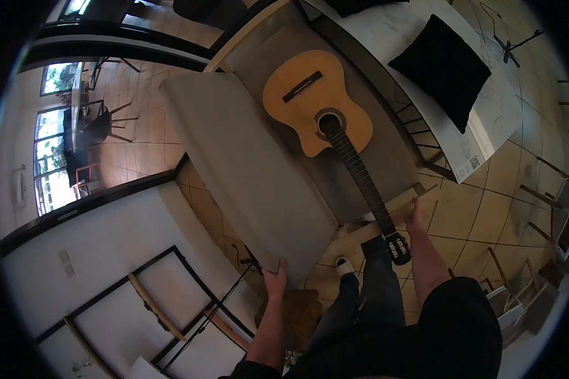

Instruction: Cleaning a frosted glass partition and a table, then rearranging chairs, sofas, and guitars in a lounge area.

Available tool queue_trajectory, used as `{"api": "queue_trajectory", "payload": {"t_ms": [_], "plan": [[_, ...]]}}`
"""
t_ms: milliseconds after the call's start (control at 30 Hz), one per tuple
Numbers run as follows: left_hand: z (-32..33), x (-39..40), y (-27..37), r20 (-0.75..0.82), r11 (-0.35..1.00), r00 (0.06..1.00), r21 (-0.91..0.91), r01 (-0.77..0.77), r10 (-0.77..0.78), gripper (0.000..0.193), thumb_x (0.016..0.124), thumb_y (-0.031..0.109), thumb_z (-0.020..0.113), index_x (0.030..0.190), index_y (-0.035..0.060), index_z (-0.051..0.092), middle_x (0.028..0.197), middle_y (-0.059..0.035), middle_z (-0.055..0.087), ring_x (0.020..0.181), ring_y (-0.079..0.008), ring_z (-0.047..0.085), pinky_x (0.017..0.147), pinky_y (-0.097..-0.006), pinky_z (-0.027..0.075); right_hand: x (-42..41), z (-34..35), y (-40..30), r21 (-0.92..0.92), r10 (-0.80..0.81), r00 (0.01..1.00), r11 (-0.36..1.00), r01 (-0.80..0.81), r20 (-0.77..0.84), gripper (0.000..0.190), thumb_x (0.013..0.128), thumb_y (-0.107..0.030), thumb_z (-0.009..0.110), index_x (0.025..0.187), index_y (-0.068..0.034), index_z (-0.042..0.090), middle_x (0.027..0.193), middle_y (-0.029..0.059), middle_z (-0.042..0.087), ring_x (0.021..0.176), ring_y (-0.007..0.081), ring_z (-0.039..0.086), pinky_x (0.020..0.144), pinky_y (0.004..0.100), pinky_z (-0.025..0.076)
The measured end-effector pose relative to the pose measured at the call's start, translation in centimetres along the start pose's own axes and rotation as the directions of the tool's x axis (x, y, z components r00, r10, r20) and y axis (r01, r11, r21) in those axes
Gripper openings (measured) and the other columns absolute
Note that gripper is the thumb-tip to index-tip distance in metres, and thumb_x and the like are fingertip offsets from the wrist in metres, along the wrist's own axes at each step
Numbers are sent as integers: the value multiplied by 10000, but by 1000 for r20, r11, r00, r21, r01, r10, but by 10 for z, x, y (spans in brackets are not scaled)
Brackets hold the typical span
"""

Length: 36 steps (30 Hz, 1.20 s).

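Note:
A sofa with a beige upholstered backrest (246, 170) and a brown-grey seat (294, 137) extends away from me. My left hand (275, 282) grips the near end of the backrest, thumb on top and the other fingers partly hidden. At the other side of this end, my right hand (414, 219) is closed around the sofa's wooden armrest (370, 232). On the seat lies a classical guitar (284, 113), strings not discernible, soundhole up. Its neck reaches over the armrest, and the headstock (398, 248) hangs between my arms, close to my leg.
A white marble-patterned table (493, 109) bearing a black cushion (443, 71) stands along the sofa's right side. Chairs (545, 196) are at far right. Cables (223, 298) run by the left wall, and a brown wooden stool (296, 315) is near my legs.

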<state>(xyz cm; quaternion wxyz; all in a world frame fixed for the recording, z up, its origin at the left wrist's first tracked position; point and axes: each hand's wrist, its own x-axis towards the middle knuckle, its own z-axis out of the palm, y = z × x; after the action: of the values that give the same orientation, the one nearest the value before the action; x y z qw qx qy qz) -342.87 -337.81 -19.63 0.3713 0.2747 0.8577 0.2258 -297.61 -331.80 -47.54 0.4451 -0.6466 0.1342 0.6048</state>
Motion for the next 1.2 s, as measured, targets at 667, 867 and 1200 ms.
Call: {"api": "queue_trajectory", "payload": {"t_ms": [667,867,1200], "plan": [[30,59,15,91,998,995,54,37,-42,818,894,359,685,1411,-101,248,1420,-232,405,1289,-313,428,1086,-382,318,34,56,-46,-173,-171,974,974,144,-152,702,870,-466,666,1398,-80,410,1337,97,476,1191,303,490,933,498,440],[42,45,47,105,997,993,72,38,-46,857,897,390,675,1434,-94,214,1438,-229,384,1307,-311,404,1098,-376,299,43,39,-57,-163,-187,982,970,178,-37,793,843,-522,694,1430,-90,379,1371,108,456,1209,323,482,927,529,441],[32,21,97,151,988,978,43,-150,143,484,939,428,605,1088,-32,640,999,-158,668,942,-263,607,902,-390,442,14,91,-103,-279,-188,967,951,135,-173,832,811,-425,765,1429,-53,351,1375,164,453,1167,375,517,947,485,481]]}}
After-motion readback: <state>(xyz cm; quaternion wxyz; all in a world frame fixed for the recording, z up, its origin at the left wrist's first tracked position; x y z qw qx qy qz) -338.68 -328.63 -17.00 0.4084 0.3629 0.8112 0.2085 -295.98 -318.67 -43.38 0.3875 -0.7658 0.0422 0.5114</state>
